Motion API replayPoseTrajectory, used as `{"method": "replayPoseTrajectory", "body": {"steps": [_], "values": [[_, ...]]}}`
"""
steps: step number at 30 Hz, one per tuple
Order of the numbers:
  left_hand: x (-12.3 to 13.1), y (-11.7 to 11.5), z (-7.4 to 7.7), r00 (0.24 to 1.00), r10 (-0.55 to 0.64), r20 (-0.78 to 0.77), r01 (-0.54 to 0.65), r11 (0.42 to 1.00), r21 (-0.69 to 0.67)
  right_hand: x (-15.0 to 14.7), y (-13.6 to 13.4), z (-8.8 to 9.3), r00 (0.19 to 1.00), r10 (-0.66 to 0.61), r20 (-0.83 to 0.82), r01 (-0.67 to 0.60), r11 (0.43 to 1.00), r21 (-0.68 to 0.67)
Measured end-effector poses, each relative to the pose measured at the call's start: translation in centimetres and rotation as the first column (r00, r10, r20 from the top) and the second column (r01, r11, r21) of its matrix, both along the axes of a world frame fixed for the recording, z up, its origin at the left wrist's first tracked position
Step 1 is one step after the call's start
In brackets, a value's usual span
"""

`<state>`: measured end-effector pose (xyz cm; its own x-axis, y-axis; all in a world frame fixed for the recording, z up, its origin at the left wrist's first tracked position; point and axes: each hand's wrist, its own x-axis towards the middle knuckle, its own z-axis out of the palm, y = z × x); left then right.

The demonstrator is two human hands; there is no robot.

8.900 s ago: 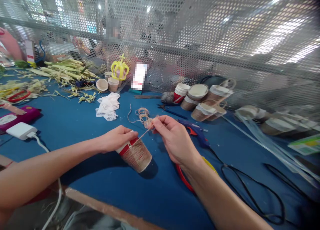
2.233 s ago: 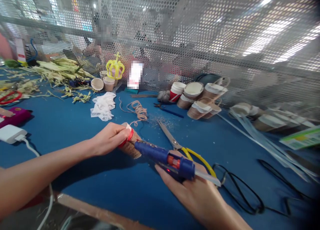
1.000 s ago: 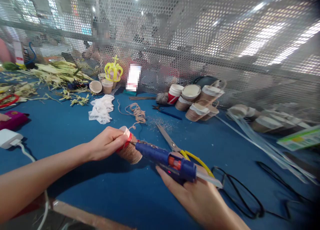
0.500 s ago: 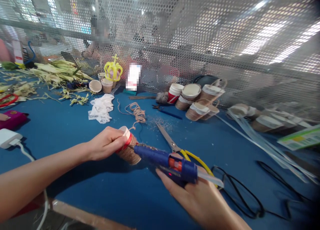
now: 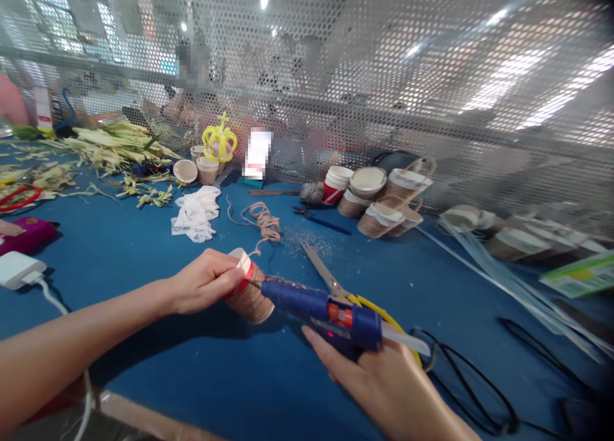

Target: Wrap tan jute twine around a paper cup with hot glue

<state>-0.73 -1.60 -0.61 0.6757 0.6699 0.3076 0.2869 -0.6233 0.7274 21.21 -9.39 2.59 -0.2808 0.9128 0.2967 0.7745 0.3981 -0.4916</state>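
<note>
The left hand (image 5: 204, 287), grip closed, holds a twine-wrapped paper cup (image 5: 250, 295) tipped sideways at the middle of the tabletop (image 5: 119, 249). From the cup's 4 o'clock, the right hand (image 5: 384, 386), grip clamped on a blue glue gun (image 5: 326, 310), touches the nozzle to the cup.

Red-and-white paper cup (image 5: 242, 265): seen wound in rough, fibrous tan twine (image 5: 256, 300). Blue hot-glue gun (image 5: 326, 310): smooth, glossy plastic is noted. Blue surface (image 5: 144, 255): matt, felt-like cloth. Yellow-handled scissors (image 5: 320, 270): bright metal blades, plastic grips. Perforated grey screen (image 5: 384, 77): sheet metal.

Bare counter (image 5: 119, 236) is lying open at nine o'clock from the cup (image 5: 252, 297); scissors (image 5: 321, 271) and loose twine (image 5: 263, 220) are crowding twelve to two.
</note>
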Motion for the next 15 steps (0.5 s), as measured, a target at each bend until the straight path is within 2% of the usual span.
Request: {"method": "replayPoseTrajectory", "body": {"steps": [5,11,15], "values": [[0.0,0.0,-0.1,1.0,0.01,0.018,-0.01,0.999,-0.036,-0.3,0.3,0.7,0.999,0.002,-0.045,-0.004,0.999,-0.037],[0.1,0.0,0.2,0.994,-0.08,0.078,0.09,0.987,-0.131,-0.3,-0.4,-0.4,0.996,0.03,-0.084,-0.045,0.983,-0.178],[0.2,-0.1,0.5,0.994,-0.091,0.057,0.098,0.988,-0.12,-0.3,-0.6,-0.8,0.996,0.018,-0.087,-0.033,0.985,-0.171]]}}
